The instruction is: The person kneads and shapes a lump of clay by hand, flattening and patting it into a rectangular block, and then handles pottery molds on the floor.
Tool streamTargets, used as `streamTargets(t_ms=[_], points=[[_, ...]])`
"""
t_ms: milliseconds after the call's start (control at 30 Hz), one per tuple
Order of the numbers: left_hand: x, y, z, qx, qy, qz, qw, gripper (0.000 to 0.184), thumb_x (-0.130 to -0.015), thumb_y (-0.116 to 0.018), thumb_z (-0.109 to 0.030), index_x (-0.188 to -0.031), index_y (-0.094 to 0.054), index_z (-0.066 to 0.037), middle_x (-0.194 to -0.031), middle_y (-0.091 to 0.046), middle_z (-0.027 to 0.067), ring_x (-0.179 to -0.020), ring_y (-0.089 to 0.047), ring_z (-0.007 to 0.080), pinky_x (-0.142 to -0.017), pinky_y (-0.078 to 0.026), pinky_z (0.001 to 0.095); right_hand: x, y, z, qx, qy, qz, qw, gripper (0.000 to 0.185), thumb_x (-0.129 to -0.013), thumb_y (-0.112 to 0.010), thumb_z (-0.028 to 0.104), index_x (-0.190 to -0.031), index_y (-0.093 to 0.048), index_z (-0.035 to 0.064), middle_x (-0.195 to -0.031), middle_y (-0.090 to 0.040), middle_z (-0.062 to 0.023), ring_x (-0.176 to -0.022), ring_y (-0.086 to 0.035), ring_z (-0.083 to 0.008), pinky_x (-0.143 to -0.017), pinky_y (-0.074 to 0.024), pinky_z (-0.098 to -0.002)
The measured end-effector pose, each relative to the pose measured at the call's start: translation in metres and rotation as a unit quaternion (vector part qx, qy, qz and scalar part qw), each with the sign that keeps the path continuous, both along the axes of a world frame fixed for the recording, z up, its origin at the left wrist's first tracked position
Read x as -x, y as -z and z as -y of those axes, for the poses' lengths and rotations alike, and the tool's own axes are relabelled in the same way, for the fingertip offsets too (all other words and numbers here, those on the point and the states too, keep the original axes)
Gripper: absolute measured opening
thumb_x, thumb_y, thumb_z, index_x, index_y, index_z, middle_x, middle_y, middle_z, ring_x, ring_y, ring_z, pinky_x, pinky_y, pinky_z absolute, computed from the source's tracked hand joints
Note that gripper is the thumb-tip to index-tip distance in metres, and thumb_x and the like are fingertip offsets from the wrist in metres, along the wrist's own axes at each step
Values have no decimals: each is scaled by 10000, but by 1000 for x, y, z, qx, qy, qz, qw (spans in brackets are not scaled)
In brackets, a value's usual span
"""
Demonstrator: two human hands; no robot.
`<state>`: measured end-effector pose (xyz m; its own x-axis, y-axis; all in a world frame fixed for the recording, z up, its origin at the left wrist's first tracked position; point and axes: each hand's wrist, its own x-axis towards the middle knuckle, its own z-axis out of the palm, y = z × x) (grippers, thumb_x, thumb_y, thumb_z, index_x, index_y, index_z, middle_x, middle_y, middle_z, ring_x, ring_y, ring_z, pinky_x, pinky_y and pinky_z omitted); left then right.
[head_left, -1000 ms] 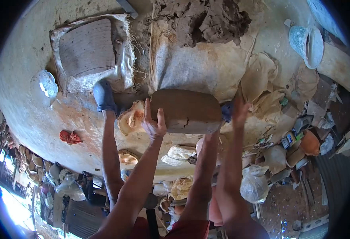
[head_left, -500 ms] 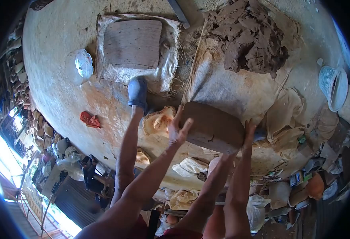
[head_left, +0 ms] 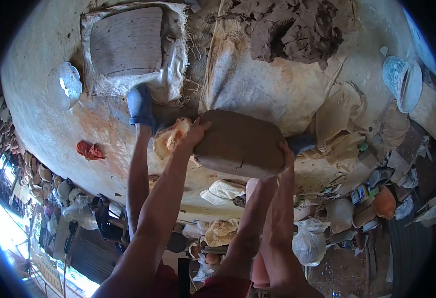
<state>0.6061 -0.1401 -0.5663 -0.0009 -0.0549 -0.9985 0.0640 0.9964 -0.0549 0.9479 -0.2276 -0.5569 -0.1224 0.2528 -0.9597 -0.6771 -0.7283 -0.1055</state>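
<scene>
A large, smooth brown block of clay with rounded edges is held between my two hands, above the floor cloth. My left hand grips its left end, the thumb lying over the top edge. At the right end my right hand presses against the side, its fingers partly hidden. A small dark nick shows on the block's near face. Just left of my left hand lies a pale, orange-stained round object. My feet, in blue clogs, stand on either side.
A flat clay slab lies on a white woven sack at the upper left. A torn heap of clay rests on a stained cloth. A clear bowl, red rag and pale blue bucket are around.
The clay block has moved left in view and turned a little, showing more of its top. The floor scene has shifted left and up. Both hands have stayed on the block's ends.
</scene>
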Motion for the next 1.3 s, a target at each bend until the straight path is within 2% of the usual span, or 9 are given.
streamTargets(t_ms=[200, 267, 433, 633, 800, 967, 1100, 1200, 1300], points=[[20, -58, 46, -117, 62, 4, 991, 752, -985, -656, -271, -1594, -294, -18, -1524, -485, 167, -1389, -468, 251, -1143, -376, 349, 14, -73, 28, -59, 44, 36, 997, 713, -869, -646, 217, -1515, -421, 17, -1463, -513, -177, -1364, -489, -315, -1137, -407, -433], [19, -99, 42, -135, 37, 16, 990, 780, -986, -646, -216, -1616, -231, -16, -1593, -402, 171, -1471, -363, 243, -1203, -279, 346, 8, -105, 30, -72, -83, 143, 984, 834, -845, -662, 229, -1580, -334, 12, -1542, -446, -179, -1423, -423, -306, -1190, -324, -427], [11, -152, 3, -284, 31, 62, 956, 773, -1005, -602, -199, -1613, -182, 27, -1657, -273, 192, -1531, -246, 251, -1239, -186, 352, 17, -174, -12, -109, -103, 271, 951, 895, -832, -637, 240, -1601, -257, -15, -1580, -395, -179, -1441, -400, -292, -1199, -305, -428], [-6, -40, -57, -495, 163, 54, 852, 815, -1029, -572, -315, -1621, -125, 25, -1691, -158, 228, -1577, -103, 300, -1260, -113, 399, -43, -28, 37, -155, -84, 287, 942, 883, -982, -642, 310, -1626, -135, -16, -1683, -207, -167, -1526, -255, -293, -1235, -233, -438], [-5, 19, -95, -530, 211, -14, 821, 774, -1009, -605, -342, -1623, -224, -63, -1672, -250, 199, -1559, -199, 332, -1249, -197, 398, -85, 14, -41, -173, -451, 566, 668, 570, -1035, -593, 321, -1501, -459, 19, -1570, -415, -243, -1470, -388, -368, -1193, -329, -440], [-54, 8, -178, -478, 252, -41, 840, 635, -996, -605, -400, -1567, -421, -192, -1591, -441, 131, -1479, -397, 324, -1203, -335, 410, -62, 21, -164, -297, -439, 588, 611, 484, -1031, -576, 366, -1376, -581, 28, -1396, -590, -234, -1300, -556, -419, -1100, -430, -469], [-110, 26, -203, -363, 400, -143, 829, 551, -949, -624, -476, -1440, -573, -230, -1419, -617, 76, -1320, -575, 300, -1104, -459, 426, -21, 38, -233, -194, -522, 505, 659, 450, -1024, -560, 391, -1333, -636, 73, -1337, -631, -213, -1258, -571, -413, -1064, -445, -497], [-95, 136, -169, -460, 248, -128, 843, 476, -933, -622, -485, -1329, -669, -225, -1350, -660, 80, -1227, -640, 307, -1033, -513, 433, -10, 38, -225, -145, -555, 513, 639, 437, -1020, -557, 400, -1306, -666, 88, -1320, -645, -198, -1269, -562, -397, -1062, -439, -499], [-91, 43, -155, -493, 340, -197, 776, 432, -905, -679, -440, -1263, -719, -201, -1373, -644, 113, -1189, -663, 317, -968, -556, 404, -3, 18, -197, -200, -507, 575, 610, 423, -1017, -566, 389, -1285, -685, 84, -1332, -638, -199, -1294, -537, -408, -1077, -429, -497]])
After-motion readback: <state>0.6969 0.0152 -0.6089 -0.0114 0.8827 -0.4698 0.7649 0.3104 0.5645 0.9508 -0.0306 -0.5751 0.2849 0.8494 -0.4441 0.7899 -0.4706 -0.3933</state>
